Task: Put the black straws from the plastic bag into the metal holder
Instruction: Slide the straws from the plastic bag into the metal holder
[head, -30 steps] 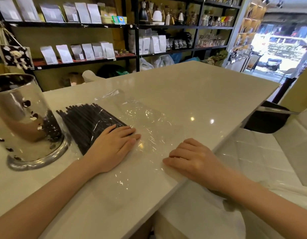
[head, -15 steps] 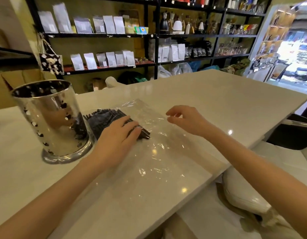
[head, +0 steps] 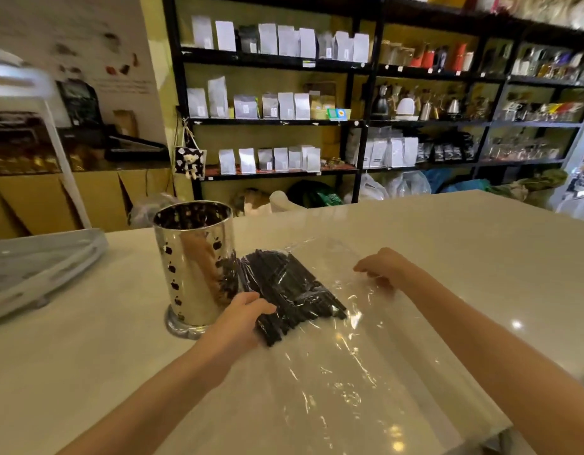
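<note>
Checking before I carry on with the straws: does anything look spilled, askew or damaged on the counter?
Nothing stands out. The black straws lie bundled inside the plastic bag, none loose on the counter. The metal holder stands upright beside them. The left hand rests on the bundle; the right hand touches the bag.

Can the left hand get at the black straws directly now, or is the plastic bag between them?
Probably not directly. The left hand rests on the black straws, but the plastic bag still seems to cover them. The right hand pinches the film nearby.
</note>
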